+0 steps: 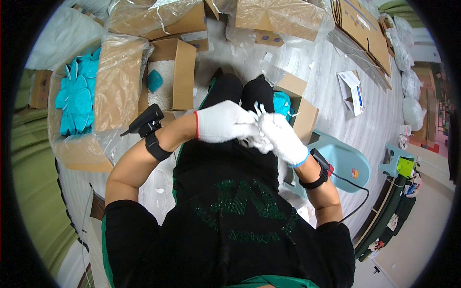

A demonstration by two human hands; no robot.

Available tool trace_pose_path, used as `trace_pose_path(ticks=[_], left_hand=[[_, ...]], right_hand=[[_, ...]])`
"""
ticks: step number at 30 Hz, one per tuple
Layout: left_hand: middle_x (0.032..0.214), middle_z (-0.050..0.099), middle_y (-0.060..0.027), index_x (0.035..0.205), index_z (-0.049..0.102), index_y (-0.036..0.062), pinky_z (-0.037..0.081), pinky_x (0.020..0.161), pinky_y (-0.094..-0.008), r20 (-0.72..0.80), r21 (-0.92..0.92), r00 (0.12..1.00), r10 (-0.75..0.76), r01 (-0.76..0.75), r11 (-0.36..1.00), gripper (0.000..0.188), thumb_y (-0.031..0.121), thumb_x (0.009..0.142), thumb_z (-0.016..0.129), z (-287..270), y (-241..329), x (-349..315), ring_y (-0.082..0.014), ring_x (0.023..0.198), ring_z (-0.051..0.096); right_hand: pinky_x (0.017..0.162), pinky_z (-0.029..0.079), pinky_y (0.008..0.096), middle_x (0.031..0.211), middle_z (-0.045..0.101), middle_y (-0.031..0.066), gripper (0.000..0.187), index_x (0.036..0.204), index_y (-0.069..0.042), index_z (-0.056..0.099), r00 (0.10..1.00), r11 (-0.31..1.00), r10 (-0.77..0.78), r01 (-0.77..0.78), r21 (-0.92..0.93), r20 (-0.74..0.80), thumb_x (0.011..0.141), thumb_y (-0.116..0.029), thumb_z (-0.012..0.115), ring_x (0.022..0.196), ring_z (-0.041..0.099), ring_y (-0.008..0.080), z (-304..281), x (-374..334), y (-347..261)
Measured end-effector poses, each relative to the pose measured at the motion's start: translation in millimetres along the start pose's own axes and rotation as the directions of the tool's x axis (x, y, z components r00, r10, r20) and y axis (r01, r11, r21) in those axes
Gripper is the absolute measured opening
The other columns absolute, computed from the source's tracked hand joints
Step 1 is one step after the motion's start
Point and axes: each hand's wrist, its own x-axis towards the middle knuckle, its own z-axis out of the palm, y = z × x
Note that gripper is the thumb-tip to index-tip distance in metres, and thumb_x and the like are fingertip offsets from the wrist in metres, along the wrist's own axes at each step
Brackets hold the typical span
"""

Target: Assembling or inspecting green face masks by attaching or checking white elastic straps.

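Note:
In front of my lap, my left hand (223, 123) and my right hand (282, 138) meet, both in white knitted gloves. Thin white straps (260, 107) stick up between them, and the right hand is closed around their lower part. The left fingers are pressed together against the right hand; what they pinch is hidden, white on white. Just beyond the right hand, a teal piece (282, 103) with white strap ends lies in a small open carton (305, 120). Farther left, one teal petal-shaped piece (154, 80) rests on white filling in another carton (183, 79).
A large plastic-lined box (115, 81) at the left holds a heap of teal pieces (77, 96). Cartons (276, 17) line the far side. To the right are a light-blue plastic chair (343, 161), a small white box (351, 92) and flattened cardboard (362, 29).

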Motion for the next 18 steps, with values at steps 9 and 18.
trace_pose_path(ticks=[9, 18], left_hand=[[0.060, 0.043, -0.0135, 0.071, 0.053, 0.0003, 0.036, 0.053, -0.0347, 0.256, 0.016, 0.958, 0.126, -0.134, 0.991, 0.032, 0.024, 0.092, 0.056, -4, 12, -30, -0.0243, 0.052, 0.044], [0.057, 0.040, -0.0117, 0.073, 0.052, -0.0007, 0.033, 0.051, -0.0315, 0.317, -0.067, 0.948, 0.015, 0.006, 0.998, 0.034, 0.026, 0.093, 0.057, -29, 16, -39, -0.0193, 0.053, 0.031]], right_hand=[[0.048, 0.038, 0.0183, 0.073, 0.060, -0.0005, 0.014, 0.088, -0.006, 0.065, 0.984, 0.979, 0.178, -0.177, 0.105, 0.000, 0.089, -0.020, 0.064, 0.061, 0.051, 0.0043, 18, -67, 2], [0.051, 0.039, 0.0199, 0.072, 0.056, 0.0006, 0.013, 0.085, -0.006, 0.058, 0.957, 0.920, 0.281, -0.291, 0.262, 0.076, 0.089, -0.018, 0.062, 0.058, 0.051, 0.0074, 11, -81, -17]])
